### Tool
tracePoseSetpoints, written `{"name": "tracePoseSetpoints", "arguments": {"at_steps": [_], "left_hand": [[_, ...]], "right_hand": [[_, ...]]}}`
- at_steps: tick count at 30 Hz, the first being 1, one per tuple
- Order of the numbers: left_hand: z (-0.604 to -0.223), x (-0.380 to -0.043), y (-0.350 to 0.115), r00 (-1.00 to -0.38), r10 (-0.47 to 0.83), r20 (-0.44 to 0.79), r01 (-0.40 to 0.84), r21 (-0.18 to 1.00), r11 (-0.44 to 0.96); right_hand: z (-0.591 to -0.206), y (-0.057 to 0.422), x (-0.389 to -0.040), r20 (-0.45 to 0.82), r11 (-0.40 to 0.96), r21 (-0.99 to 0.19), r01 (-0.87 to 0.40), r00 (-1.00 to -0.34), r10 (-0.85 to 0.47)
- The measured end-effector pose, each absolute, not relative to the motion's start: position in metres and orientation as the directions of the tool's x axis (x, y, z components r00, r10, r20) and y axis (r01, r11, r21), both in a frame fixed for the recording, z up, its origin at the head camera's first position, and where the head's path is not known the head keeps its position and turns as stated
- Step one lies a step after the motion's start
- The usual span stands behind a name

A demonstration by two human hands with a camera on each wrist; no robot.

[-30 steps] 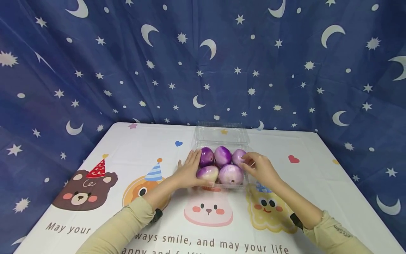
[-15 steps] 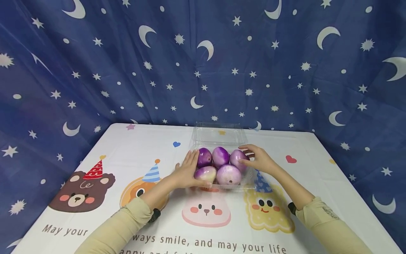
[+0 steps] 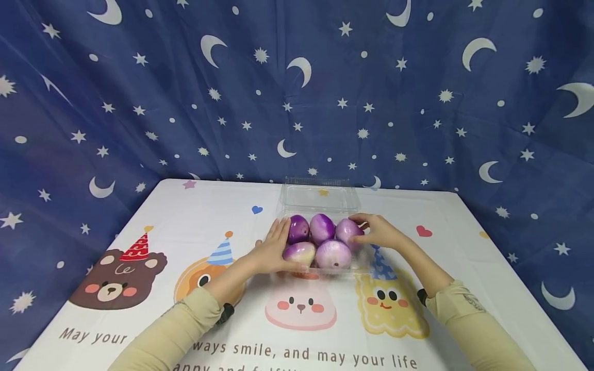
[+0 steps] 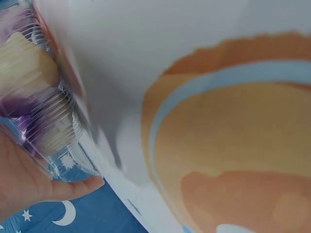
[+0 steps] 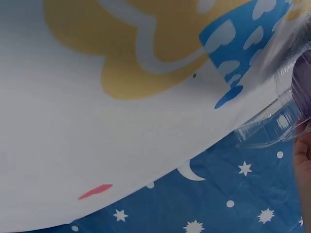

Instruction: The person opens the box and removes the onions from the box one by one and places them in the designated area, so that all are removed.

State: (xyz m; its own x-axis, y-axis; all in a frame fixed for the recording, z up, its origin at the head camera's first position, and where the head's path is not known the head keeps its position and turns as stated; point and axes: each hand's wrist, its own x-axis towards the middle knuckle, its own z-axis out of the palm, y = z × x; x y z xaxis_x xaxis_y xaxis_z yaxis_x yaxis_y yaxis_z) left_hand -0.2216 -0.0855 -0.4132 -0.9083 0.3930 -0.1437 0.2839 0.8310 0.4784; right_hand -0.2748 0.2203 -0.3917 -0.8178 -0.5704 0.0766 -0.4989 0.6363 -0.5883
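Several purple-and-white onions fill a clear plastic clamshell box (image 3: 364,263), whose lid (image 3: 320,197) is folded back behind it. My left hand (image 3: 270,255) lies along the box's left side, fingers fairly straight and thumb by the front edge. In the left wrist view this hand (image 4: 24,182) touches the clear wall, ribs of plastic blurring the onions behind. With thumb and fingers on either side, my right hand (image 3: 382,232) holds the back right onion (image 3: 348,230), which sits in the box. Only a sliver of that hand (image 5: 302,153) shows in the right wrist view.
A white tablecloth (image 3: 223,201) with printed cartoon figures and lettering covers the table. Behind its far edge hangs a blue curtain (image 3: 250,93) with moons and stars. The raised lid stands close to that curtain.
My right hand's fingers have spread from a closer pinch to around the back right onion, so more of it shows. The left hand stays against the box. The head view has shifted slightly.
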Motion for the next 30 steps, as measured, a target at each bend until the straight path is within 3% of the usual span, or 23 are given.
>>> {"name": "tracePoseSetpoints", "arguments": {"at_steps": [8,18,30], "left_hand": [[-0.405,-0.228,-0.082,-0.904,0.397,-0.157,0.288,0.461,0.839],[-0.405,-0.228,-0.082,-0.91,0.385,-0.153,0.281,0.454,0.845],[-0.412,-0.222,-0.084,-0.914,0.38,-0.139,0.274,0.478,0.834]], "right_hand": [[-0.391,0.225,-0.282,0.105,0.586,-0.672,-0.453,-0.841,-0.531],[-0.391,0.228,-0.288,0.007,0.548,-0.767,-0.334,-0.858,-0.513],[-0.391,0.228,-0.286,-0.025,0.461,-0.854,-0.24,-0.867,-0.498]]}}
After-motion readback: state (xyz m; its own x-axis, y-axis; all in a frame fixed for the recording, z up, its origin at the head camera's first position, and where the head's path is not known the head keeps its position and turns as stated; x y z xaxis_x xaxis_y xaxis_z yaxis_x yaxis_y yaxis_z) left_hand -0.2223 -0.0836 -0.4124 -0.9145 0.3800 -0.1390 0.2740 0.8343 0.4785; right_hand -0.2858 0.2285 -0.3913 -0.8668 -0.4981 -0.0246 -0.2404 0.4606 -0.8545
